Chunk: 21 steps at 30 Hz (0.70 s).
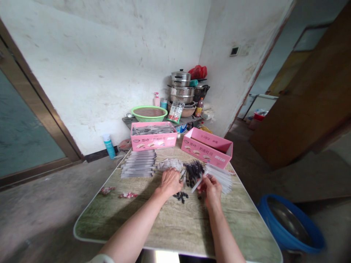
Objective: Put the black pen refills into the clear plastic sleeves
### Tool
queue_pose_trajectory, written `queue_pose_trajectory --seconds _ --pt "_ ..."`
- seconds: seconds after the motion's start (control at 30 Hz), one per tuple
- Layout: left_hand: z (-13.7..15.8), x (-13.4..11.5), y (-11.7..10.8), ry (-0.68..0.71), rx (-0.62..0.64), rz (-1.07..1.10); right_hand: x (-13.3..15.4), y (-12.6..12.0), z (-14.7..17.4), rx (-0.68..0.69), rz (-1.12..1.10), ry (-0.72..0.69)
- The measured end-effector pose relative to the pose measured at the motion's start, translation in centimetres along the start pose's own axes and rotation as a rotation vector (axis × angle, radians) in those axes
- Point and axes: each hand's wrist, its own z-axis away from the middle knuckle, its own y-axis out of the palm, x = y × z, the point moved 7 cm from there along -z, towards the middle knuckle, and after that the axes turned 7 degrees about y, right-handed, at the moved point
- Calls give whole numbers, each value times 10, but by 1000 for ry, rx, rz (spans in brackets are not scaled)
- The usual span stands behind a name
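Observation:
My right hand (211, 188) pinches a translucent white pen barrel (195, 185), tilted over the middle of the table. To its left, the fingers of my left hand (170, 182) are closed by a small part too blurred to name. A bunch of black, thin pen parts (193, 171) lies just beyond both hands. Small black pieces (181, 197) are scattered in front of my left hand, and a heap of small whitish parts (170, 164) sits behind it. Clear pen barrels (221, 179) are piled beyond my right hand. Rows of pens (139, 164) lie at the left.
At the table's (175, 226) far edge stand a pink box (154, 141) filled with pens and another pink box (207, 149). Red-and-white wrappers (128, 195) lie at the left. Behind are a green basin (149, 118) and stacked pots (181, 93). A blue tub (315, 237) stands right.

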Motion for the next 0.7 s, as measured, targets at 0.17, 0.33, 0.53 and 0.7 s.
queue_pose_trajectory --seconds 0.17,0.33,0.53,0.7 --pt "-2 1 5 -62 41 4 0 0 0 2 -2 -3" --pt "-3 1 11 -108 53 -31 -2 0 -1 6 3 -11" --pt "-1 16 3 -160 -21 5 -4 -3 -3 3 6 -9" --pt "1 44 -4 -206 -70 175 -5 -4 -4 0 5 -15"
